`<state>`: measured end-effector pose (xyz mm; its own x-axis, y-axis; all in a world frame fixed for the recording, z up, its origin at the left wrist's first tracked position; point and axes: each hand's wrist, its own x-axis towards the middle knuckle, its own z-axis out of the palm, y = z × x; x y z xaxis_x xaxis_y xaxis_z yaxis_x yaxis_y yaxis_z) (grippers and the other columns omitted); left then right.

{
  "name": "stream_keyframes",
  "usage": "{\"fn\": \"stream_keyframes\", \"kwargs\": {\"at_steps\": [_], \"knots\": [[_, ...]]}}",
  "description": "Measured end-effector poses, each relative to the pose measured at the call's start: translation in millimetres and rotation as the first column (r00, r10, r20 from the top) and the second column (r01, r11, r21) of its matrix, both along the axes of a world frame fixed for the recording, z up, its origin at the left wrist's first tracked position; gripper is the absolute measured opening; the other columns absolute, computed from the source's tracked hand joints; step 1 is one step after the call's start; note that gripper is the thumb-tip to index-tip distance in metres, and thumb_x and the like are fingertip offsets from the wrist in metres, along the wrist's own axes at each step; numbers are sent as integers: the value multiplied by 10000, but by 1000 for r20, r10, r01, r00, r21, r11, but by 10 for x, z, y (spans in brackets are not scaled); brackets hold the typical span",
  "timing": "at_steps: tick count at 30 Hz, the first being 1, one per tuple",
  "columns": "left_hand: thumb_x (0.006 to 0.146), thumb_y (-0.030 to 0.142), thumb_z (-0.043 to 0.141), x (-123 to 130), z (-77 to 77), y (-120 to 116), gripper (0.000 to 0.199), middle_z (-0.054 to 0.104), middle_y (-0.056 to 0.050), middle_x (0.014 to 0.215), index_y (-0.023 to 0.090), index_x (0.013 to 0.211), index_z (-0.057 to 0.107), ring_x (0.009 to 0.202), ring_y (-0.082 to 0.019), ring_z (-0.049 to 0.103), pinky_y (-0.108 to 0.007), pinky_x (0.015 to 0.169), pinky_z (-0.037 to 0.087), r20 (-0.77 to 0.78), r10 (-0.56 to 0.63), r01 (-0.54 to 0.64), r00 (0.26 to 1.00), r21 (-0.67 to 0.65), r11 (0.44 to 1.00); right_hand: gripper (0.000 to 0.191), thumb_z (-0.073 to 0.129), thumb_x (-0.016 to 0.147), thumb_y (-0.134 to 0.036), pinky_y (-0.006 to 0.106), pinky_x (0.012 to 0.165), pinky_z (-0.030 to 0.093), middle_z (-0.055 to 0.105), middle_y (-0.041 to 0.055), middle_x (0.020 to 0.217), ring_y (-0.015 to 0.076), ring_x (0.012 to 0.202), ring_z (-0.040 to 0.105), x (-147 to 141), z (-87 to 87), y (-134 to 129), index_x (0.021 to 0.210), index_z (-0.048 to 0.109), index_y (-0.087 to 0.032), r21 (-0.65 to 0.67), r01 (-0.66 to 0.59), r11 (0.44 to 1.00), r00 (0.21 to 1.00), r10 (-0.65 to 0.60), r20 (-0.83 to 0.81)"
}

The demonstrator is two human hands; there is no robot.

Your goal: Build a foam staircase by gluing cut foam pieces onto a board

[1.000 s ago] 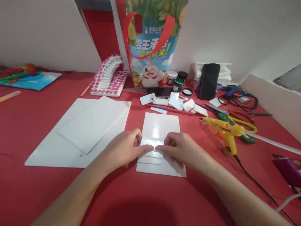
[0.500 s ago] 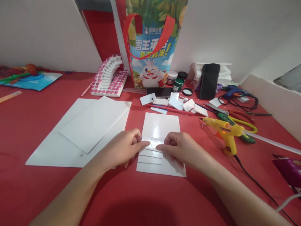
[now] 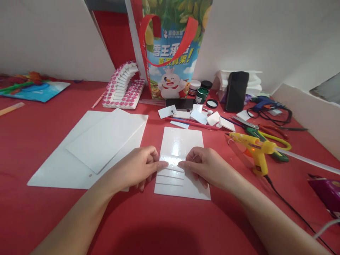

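A white board [image 3: 196,184] lies flat on the red table, with several thin white strips [image 3: 170,180] layered like steps on its lower left part. My left hand [image 3: 146,164] is closed at the board's left edge, its thumb on the left end of the uppermost strip [image 3: 173,163]. From the other side my right hand [image 3: 203,164] pinches the right end of that same strip, its curled fingers resting over the board. The undersides of both hands' fingers are partly hidden.
Larger white sheets [image 3: 61,163] lie left. A yellow glue gun [image 3: 255,148] with its cable lies right, near pliers [image 3: 265,129]. Behind are white offcuts [image 3: 199,116], paint jars [image 3: 202,95], a phone [image 3: 237,92], a printed bag [image 3: 172,71] and a pink-white stair model [image 3: 122,88].
Both hands stay at the strip with only slight shifts; the right thumb has moved a little to the right. The board has not visibly moved.
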<state>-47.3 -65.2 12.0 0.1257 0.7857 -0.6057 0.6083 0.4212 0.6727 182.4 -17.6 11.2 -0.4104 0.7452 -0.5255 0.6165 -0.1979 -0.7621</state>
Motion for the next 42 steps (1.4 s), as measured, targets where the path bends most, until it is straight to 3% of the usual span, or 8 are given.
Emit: {"fn": "stream_keyframes", "kwargs": {"at_steps": [11,16,19,22,26,29,38,42], "knots": [[894,656,509,11,-23,7,420,657,29,576,239,865,477,358,-153,568,-223,315,345,27,24,-23,999,-18,1000,228,515,979,-419,169,316,293,614,-55,548,69,328,465,11,38,17,903,538,-206,-3,-37,999,993,37,-115],[910,709,394,35,70,-39,489,618,8,560,238,807,480,406,-165,562,-249,359,350,-111,51,-44,992,67,997,250,484,993,-399,170,330,307,623,-46,602,63,353,486,3,66,3,854,532,-198,13,-62,998,992,63,-112],[878,751,413,110,166,-80,515,638,-17,651,243,821,479,541,-203,606,-278,460,380,-323,36,38,946,220,975,286,461,1003,-408,183,347,323,622,-43,600,65,357,486,1,74,6,811,503,-201,17,-79,997,990,80,-117],[752,817,545,258,224,-130,593,658,-56,781,242,878,470,684,-280,645,-313,529,389,-518,-19,178,855,259,949,327,445,1009,-408,193,365,336,613,-44,581,68,354,488,7,74,11,752,461,-207,36,-85,996,989,89,-116],[762,776,592,476,180,-216,627,645,-148,976,200,983,479,881,-348,649,-354,654,451,-624,-53,332,779,340,880,382,435,1012,-420,199,385,351,598,-40,558,64,353,478,23,90,-3,705,476,-197,72,-100,992,989,108,-105],[803,776,540,585,123,-282,644,623,-169,960,168,1012,490,896,-366,630,-397,711,477,-675,-71,376,735,318,870,371,441,1009,-417,196,383,347,603,-38,560,64,357,479,32,116,-23,725,511,-188,64,-103,993,988,109,-105],[834,522,584,763,70,-395,500,607,-159,946,119,1125,533,911,-352,600,-454,805,497,-733,14,413,680,399,819,404,480,986,-459,194,369,324,599,-38,519,71,353,486,82,116,-10,693,530,-186,41,-110,993,985,115,-129],[819,359,570,745,111,-402,563,620,-176,1008,78,1296,468,941,-352,608,-472,821,512,-707,-28,429,707,397,812,388,481,973,-480,204,390,346,596,-41,530,77,354,488,141,71,51,756,597,-180,199,1,980,992,25,-127]]}}
